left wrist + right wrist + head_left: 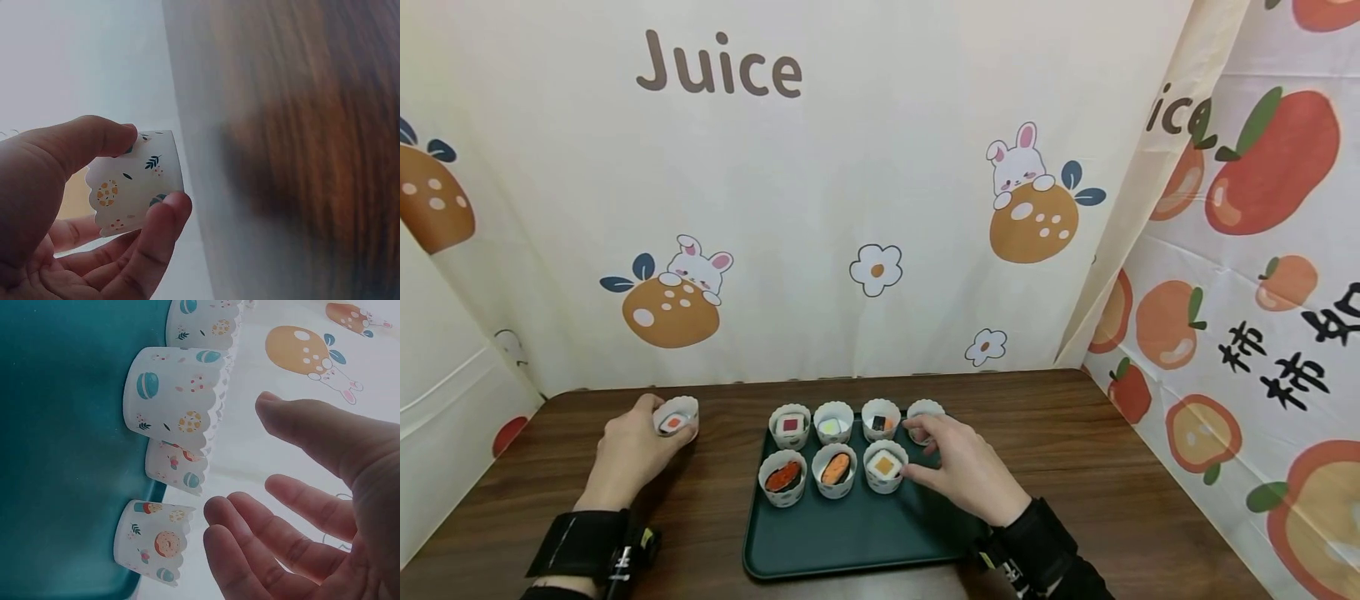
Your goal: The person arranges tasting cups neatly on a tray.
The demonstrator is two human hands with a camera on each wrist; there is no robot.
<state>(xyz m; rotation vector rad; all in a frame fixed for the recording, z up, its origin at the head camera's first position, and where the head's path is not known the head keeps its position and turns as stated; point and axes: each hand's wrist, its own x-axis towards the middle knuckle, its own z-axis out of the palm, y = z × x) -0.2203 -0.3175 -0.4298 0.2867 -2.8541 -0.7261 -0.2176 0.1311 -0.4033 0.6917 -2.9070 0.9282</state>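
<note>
At the left of the table, my left hand [634,457] holds a white patterned paper cup [676,417] with a small white, orange-topped sushi piece inside. In the left wrist view, thumb and fingers grip the cup [134,184] by its sides. My right hand [964,467] hovers over the right part of the dark green tray [850,546], fingers parted. Its thumb tip is close to a cup with a yellow-and-white piece [885,464], and its fingers overlap the back right cup [925,408]. In the right wrist view, no cup lies between the fingers [247,572].
Two rows of similar cups stand on the tray, among them one with a red-topped piece [784,477] and one with an orange piece [835,469]. The brown wooden table [700,533] ends at a printed curtain [865,167] behind; another fruit-print cloth [1240,333] hangs at right.
</note>
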